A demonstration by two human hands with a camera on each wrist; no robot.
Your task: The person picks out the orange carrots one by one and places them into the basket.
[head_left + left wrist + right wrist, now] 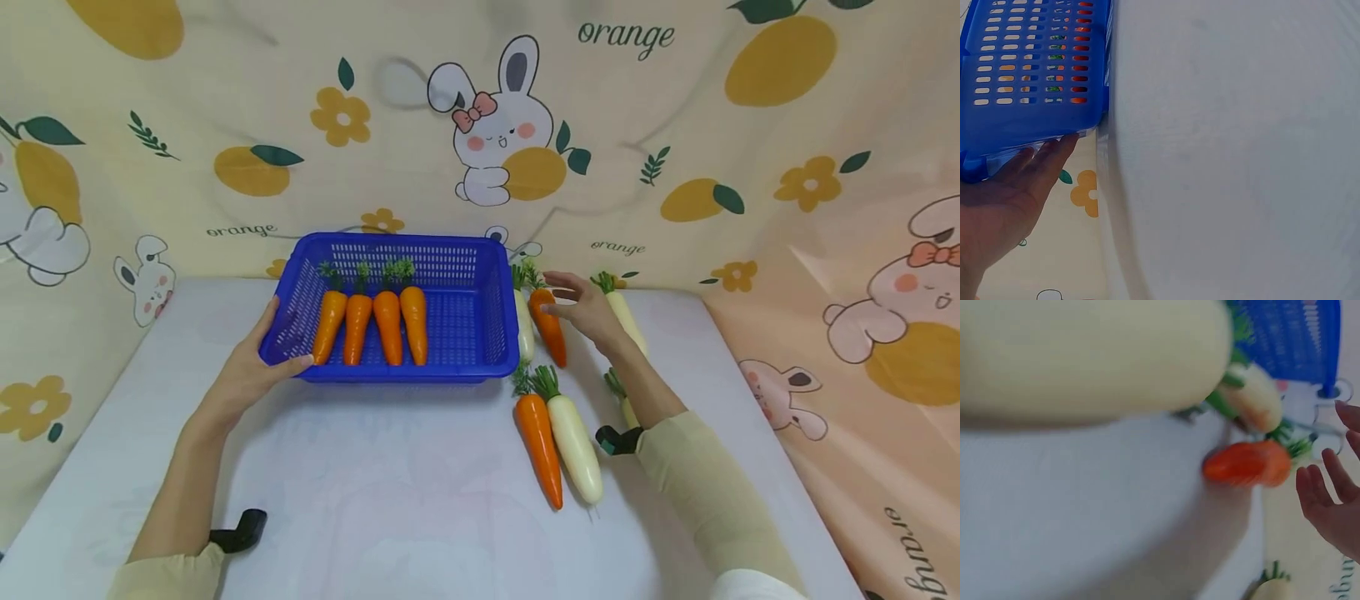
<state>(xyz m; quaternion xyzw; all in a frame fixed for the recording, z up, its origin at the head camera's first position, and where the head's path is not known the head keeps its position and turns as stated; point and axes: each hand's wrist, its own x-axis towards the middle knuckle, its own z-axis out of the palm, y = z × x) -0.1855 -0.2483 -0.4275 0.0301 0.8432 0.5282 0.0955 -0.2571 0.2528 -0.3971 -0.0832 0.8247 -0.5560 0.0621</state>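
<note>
My left hand [243, 367] grips the left end of a blue plastic basket [397, 372]. Its thumb lies over the near corner of the rim, and its fingers touch the outside of the end wall in the left wrist view. Several orange carrots [387, 327] with green tops lie side by side in the left half of the basket. Past the basket's right end, my right hand [588, 310] hovers by another carrot [547, 327], its fingers spread and holding nothing. In the right wrist view, a gap shows between that carrot [1244, 464] and the fingers.
A white radish [523, 325] lies against the basket's right side. Nearer me, a carrot [538, 450] and a white radish [576, 446] lie together. Two more radishes, one farther back [626, 321], are partly hidden by the right arm. A printed cloth [420, 150] hangs behind the white table [375, 500].
</note>
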